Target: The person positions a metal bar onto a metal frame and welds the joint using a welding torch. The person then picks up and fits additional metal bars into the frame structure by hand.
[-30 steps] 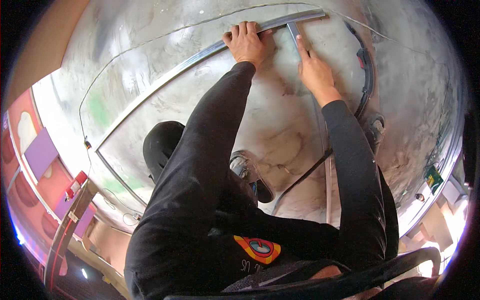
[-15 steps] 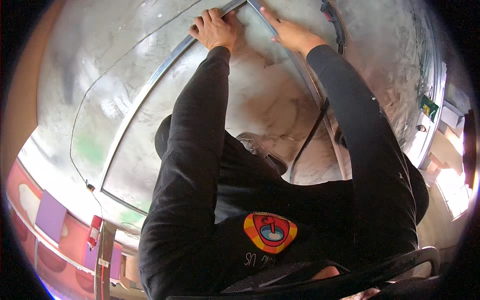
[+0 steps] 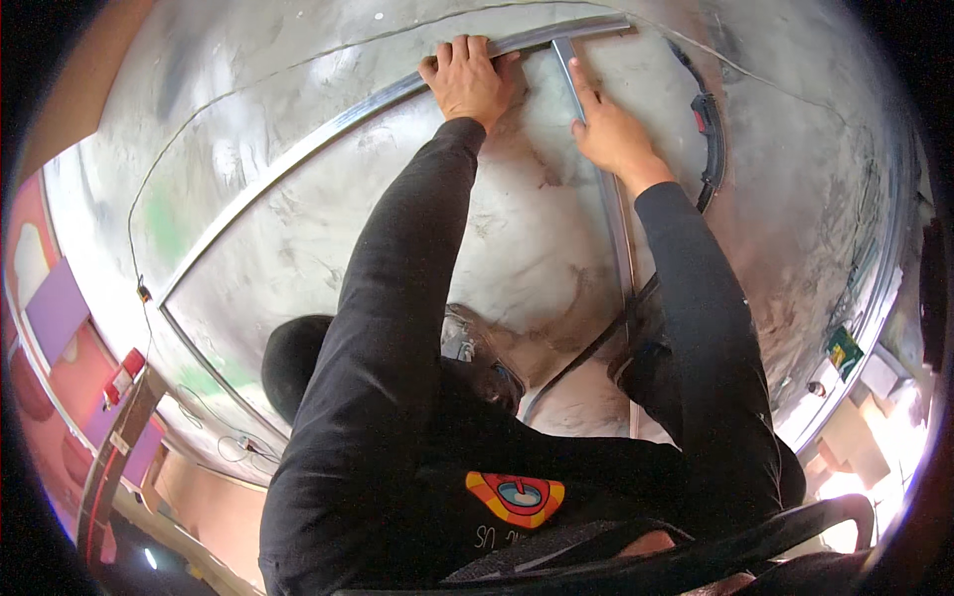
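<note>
My left hand [image 3: 469, 81] is closed over a long square metal bar [image 3: 298, 154] that slants up across the floor, its fingers curled over the far edge. A second metal bar [image 3: 620, 233] runs from near my body up to the long one, its end close under it; I cannot tell whether they touch. Around this second bar my right hand [image 3: 614, 134] is closed, the index finger stretched along it. Right of that hand lies a black curved handle with a red trigger [image 3: 708, 139], like a welding gun, on a black cable.
A thin cable [image 3: 189, 119] curves over the stained grey floor to a small dark connector [image 3: 143, 293]. A red cylinder [image 3: 123, 377] and an upright post [image 3: 117, 452] stand at the left. To the right lies a green packet [image 3: 845, 350]. A dark shiny object [image 3: 482, 363] sits between my legs.
My view has shifted, so the bars' upper junction and the long bar's far end now show. Both hands keep their hold on the bars.
</note>
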Demonstrator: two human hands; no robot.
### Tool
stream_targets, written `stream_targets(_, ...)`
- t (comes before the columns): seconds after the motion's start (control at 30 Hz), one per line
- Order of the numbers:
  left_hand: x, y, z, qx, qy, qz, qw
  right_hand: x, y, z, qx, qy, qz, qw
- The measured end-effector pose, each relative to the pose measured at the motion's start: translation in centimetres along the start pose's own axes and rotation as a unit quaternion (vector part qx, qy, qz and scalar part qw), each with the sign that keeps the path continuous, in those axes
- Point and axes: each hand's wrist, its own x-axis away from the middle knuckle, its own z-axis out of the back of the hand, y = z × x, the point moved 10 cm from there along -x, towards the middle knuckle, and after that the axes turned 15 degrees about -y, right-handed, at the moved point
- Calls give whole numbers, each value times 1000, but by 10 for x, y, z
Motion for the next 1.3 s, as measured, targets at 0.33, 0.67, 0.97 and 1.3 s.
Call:
stream_targets(0.33,3,9,6,-37,56,-22,997,-3,7,-1,32,27,25,999)
stream_targets(0.67,-4,-1,-3,-61,57,-28,996,-3,0,4,28,51,28,998)
stream_targets(0.97,-4,1,-5,-64,47,-29,996,-1,-3,8,19,41,31,999)
stream_targets(1.3,1,1,0,-44,69,-39,996,-3,-5,8,32,23,39,998)
